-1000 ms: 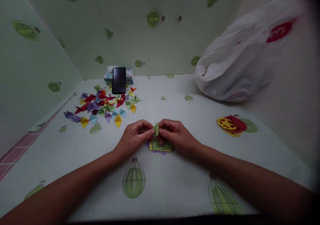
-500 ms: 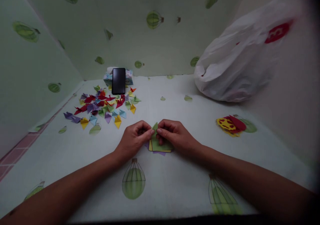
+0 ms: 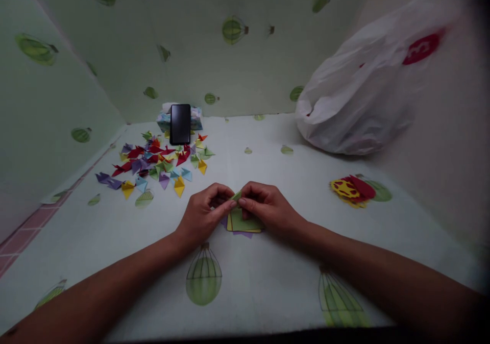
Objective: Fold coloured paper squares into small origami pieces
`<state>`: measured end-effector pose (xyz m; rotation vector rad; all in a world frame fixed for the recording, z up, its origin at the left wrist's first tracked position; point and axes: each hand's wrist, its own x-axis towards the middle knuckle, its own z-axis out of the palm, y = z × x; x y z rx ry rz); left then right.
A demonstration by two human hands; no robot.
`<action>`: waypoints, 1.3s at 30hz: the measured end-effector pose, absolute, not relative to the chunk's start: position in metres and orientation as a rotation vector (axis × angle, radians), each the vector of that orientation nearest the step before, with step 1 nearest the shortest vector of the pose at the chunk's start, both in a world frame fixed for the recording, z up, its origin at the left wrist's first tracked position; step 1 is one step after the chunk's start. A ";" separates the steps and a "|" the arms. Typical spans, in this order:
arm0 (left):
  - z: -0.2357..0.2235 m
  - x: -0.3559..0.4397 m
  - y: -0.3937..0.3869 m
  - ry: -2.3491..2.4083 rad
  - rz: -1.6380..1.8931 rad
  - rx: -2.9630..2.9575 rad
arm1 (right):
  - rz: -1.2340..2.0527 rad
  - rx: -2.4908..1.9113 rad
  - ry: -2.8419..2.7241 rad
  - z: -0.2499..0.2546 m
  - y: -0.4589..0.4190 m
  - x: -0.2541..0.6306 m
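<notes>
My left hand [image 3: 204, 213] and my right hand [image 3: 267, 207] meet at the middle of the table, both pinching a small folded green paper piece [image 3: 237, 196] between fingertips. Only a sliver of that piece shows between the fingers. Directly beneath the hands lies a small stack of paper squares [image 3: 242, 224], green on top with yellow and purple edges showing. A scattered pile of folded paper triangles [image 3: 158, 160] in red, purple, yellow, blue and green lies at the far left.
A black phone [image 3: 180, 123] leans upright against a tissue box [image 3: 197, 116] at the back. A white plastic bag [image 3: 360, 96] fills the right rear. A red and yellow paper piece [image 3: 354, 189] lies at the right. The tablecloth [image 3: 268, 283] carries green balloon prints.
The green piece stood up taller between my fingers before; now it is pressed lower and flatter, with the fingertips closer together. The hands stay in the same place.
</notes>
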<state>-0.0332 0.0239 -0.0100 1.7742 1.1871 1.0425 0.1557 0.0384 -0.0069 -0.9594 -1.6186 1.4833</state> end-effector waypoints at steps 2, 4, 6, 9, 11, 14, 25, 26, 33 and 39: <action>-0.010 -0.033 0.024 1.182 1.045 1.786 | 1.464 -0.952 -1.631 -0.006 0.038 0.156; -0.011 -0.033 0.023 1.169 1.033 1.802 | 1.451 -0.940 -1.638 -0.005 0.037 0.156; -0.012 -0.033 0.023 1.163 1.026 1.813 | 1.446 -0.923 -1.639 -0.005 0.036 0.156; -0.011 -0.034 0.022 1.183 1.049 1.874 | 1.462 -0.901 -1.633 -0.006 0.036 0.156; -0.010 -0.034 0.021 1.203 1.095 1.960 | 1.471 -0.895 -1.607 -0.006 0.036 0.156; -0.008 -0.033 0.020 1.204 1.179 2.139 | 1.456 -0.904 -1.570 -0.006 0.037 0.156; -0.009 -0.035 0.022 1.138 1.254 2.513 | 1.528 -0.871 -1.519 -0.004 0.035 0.157; -0.009 -0.035 0.022 1.137 1.248 2.535 | 1.538 -0.873 -1.513 -0.005 0.035 0.157; -0.008 -0.035 0.022 1.204 1.211 2.648 | 1.547 -0.916 -1.504 -0.004 0.034 0.156; -0.008 -0.035 0.022 1.218 1.182 2.743 | 1.540 -0.915 -1.509 -0.004 0.035 0.156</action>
